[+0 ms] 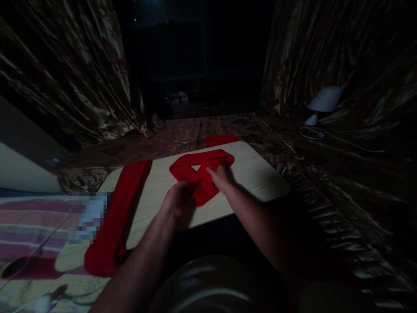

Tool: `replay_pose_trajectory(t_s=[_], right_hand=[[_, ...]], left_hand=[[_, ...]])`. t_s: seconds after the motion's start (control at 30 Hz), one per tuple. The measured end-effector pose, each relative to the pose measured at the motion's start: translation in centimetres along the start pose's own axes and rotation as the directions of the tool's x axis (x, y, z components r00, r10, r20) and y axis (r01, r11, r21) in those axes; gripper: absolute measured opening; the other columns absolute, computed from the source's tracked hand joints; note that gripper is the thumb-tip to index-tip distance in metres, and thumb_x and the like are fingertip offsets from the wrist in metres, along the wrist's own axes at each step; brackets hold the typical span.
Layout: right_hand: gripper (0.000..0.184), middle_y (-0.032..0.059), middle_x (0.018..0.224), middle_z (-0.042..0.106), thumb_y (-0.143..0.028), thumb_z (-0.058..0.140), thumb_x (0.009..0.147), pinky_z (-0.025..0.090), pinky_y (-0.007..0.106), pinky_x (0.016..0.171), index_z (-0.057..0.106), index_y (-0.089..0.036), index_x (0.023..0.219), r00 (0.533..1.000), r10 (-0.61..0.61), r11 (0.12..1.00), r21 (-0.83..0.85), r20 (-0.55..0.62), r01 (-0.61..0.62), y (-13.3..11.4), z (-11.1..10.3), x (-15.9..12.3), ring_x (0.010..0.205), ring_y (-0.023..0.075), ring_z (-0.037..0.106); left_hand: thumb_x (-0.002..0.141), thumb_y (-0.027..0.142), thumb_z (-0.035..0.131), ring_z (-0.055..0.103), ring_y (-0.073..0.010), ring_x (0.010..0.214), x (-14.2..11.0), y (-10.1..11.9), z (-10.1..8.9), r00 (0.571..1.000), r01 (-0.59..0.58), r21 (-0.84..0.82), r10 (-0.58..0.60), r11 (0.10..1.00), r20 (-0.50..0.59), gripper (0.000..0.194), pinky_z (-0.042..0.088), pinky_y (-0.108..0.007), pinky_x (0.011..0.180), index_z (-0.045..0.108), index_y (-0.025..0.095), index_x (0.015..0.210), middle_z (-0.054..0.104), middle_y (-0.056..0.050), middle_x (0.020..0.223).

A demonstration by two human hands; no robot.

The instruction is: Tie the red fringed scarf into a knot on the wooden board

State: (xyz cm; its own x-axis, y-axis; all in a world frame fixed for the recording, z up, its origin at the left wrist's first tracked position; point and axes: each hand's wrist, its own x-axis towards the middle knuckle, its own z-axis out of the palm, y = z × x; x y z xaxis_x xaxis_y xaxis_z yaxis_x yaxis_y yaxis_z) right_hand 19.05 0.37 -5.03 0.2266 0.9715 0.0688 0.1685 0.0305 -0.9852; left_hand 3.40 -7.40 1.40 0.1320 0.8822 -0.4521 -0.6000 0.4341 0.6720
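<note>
A red cloth strip (202, 156), bent into a loop with its ends crossed, lies on the light wood-grain table (260, 174). My left hand (177, 198) is closed on its lower left part, thumb on top and fingers mostly hidden. At the loop's right side my right hand (220, 176) pinches the same cloth, thumb pointing inward. One end of the strip hangs toward me between the hands. To the left, a long folded red cloth (122, 208) lies across the table and over its near edge. The dim light hides fine detail.
A third red cloth (220, 139) lies just past the table's far edge. White lamp (325, 100) with a cord stands on the floor at right. Curtains (65, 65) hang behind. Striped fabric (29, 226) and a dark red cup-like object (35, 267) are at left.
</note>
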Motion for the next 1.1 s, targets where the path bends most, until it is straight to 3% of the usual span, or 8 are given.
replay_pose_trajectory(t_s=[0.13, 0.33, 0.57, 0.63, 0.83, 1.0, 1.1], right_hand=[[0.021, 0.0064, 0.091, 0.076, -0.036, 0.062, 0.08, 0.053, 0.027, 0.075, 0.071, -0.019, 0.089, 0.999, -0.032, 0.999, 0.009, 0.008, 0.032, 0.3, 0.1, 0.2, 0.084, 0.0203, 0.071], [0.03, 0.0072, 0.098, 0.076, -0.038, 0.063, 0.08, 0.054, 0.029, 0.079, 0.071, -0.017, 0.101, 1.0, -0.03, 0.996, 0.085, 0.008, 0.03, 1.1, 0.2, 0.9, 0.089, 0.0209, 0.071], [0.031, 0.0085, 0.1, 0.076, -0.04, 0.063, 0.083, 0.053, 0.029, 0.085, 0.072, -0.018, 0.102, 0.99, -0.099, 0.992, 0.066, -0.105, 0.106, 0.2, -0.6, 0.6, 0.096, 0.0217, 0.07], [0.028, 0.0078, 0.096, 0.076, -0.041, 0.063, 0.083, 0.053, 0.03, 0.085, 0.073, -0.019, 0.097, 0.992, -0.114, 0.993, 0.024, -0.062, 0.116, -0.2, -0.6, 0.2, 0.093, 0.0219, 0.071], [0.025, 0.0066, 0.097, 0.076, -0.033, 0.074, 0.073, 0.054, 0.033, 0.085, 0.072, -0.019, 0.095, 0.989, -0.127, 0.99, -0.044, 0.077, 0.131, -0.7, -0.3, -0.2, 0.092, 0.023, 0.071], [0.036, 0.0084, 0.099, 0.076, -0.029, 0.079, 0.066, 0.054, 0.033, 0.083, 0.07, -0.016, 0.098, 0.986, -0.111, 0.993, -0.019, 0.126, 0.114, -0.8, -0.1, 0.1, 0.092, 0.0234, 0.07], [0.026, 0.0058, 0.092, 0.076, -0.031, 0.076, 0.07, 0.055, 0.032, 0.08, 0.072, -0.017, 0.092, 0.966, -0.131, 0.991, 0.021, 0.221, 0.13, -0.6, 0.0, 0.2, 0.088, 0.0227, 0.069]], left_hand=[[0.079, 0.009, 0.054, 0.069, -0.0187, 0.059, 1.1, -0.6, 0.9, 0.998, 0.065, 0.035, -0.066, 0.997, 0.017, 0.024, 0.059, -0.028, 0.058, 0.068, 0.009, 0.098, 0.074, -0.009, 0.079], [0.078, 0.005, 0.051, 0.071, -0.0191, 0.067, 2.5, -1.6, 1.3, 0.997, 0.08, 0.063, -0.079, 0.995, -0.019, 0.029, 0.061, -0.028, 0.065, 0.065, 0.01, 0.102, 0.074, -0.009, 0.079], [0.072, 0.008, 0.052, 0.061, -0.017, 0.048, 2.5, -0.3, 0.1, 0.992, 0.122, -0.017, -0.122, 0.992, 0.019, 0.023, 0.053, -0.026, 0.046, 0.06, 0.013, 0.092, 0.065, -0.004, 0.063], [0.07, 0.008, 0.053, 0.062, -0.0175, 0.05, 2.6, 0.0, -0.2, 0.991, 0.126, -0.028, -0.125, 0.992, 0.042, 0.025, 0.054, -0.027, 0.047, 0.06, 0.013, 0.094, 0.066, -0.004, 0.065], [0.07, 0.003, 0.054, 0.073, -0.0239, 0.08, 2.4, 0.3, -0.5, 0.982, 0.135, -0.045, -0.128, 0.99, 0.138, 0.039, 0.061, -0.036, 0.076, 0.062, 0.008, 0.108, 0.074, -0.012, 0.089], [0.072, 0.004, 0.057, 0.074, -0.024, 0.082, 2.6, 0.1, -0.7, 0.984, 0.109, -0.064, -0.098, 0.992, 0.151, 0.034, 0.061, -0.038, 0.081, 0.064, 0.008, 0.106, 0.075, -0.012, 0.092], [0.075, 0.007, 0.059, 0.074, -0.0244, 0.083, 2.7, 0.0, -0.8, 0.984, 0.097, -0.06, -0.087, 0.993, 0.156, 0.03, 0.061, -0.037, 0.081, 0.065, 0.008, 0.104, 0.076, -0.013, 0.09]])
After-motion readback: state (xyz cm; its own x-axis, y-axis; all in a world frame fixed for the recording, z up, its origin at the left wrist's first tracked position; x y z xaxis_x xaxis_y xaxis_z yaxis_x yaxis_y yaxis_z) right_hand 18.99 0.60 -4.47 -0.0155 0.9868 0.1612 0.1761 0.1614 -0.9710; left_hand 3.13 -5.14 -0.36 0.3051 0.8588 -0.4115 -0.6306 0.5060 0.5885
